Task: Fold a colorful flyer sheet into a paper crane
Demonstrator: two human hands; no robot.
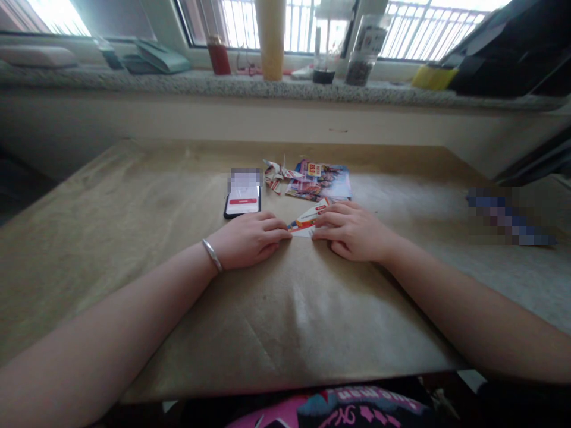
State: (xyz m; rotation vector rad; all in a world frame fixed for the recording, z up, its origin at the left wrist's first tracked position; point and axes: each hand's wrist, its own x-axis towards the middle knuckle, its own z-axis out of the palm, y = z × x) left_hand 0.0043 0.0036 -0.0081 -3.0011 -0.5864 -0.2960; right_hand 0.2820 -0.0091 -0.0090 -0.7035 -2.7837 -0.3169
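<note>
Nearest the camera, at the bottom edge, we note a pink and dark printed garment (339, 407); above it lies the brown paper sheet (285, 321) that covers the work surface, creased but bare in its near part. Both forearms reach across this sheet, the left wrist carrying a silver bangle (212, 255). The left hand (247, 238) lies palm down with its fingers extended, their tips pressing on the near left corner of the folded leaflet piece (307, 221). The right hand (352, 230) lies likewise, fingers stretched over the piece's right part. Neither hand clasps it; we cannot tell whether a thumb is tucked under an edge. The piece lies flat on the sheet between the two hands, already brought to a pointed, layered shape. We judge that several folds are made and that a crease is being pressed down; how many folds are left does not show. Just beyond the left hand lies a phone (243, 199), screen lit. Farther off are torn paper scraps (276, 173) and a printed leaflet (323, 181), which lies flat and unfolded. Farthest, the stone windowsill (134, 83) carries a red jar (219, 56) and a yellow cylinder (270, 38).
</note>
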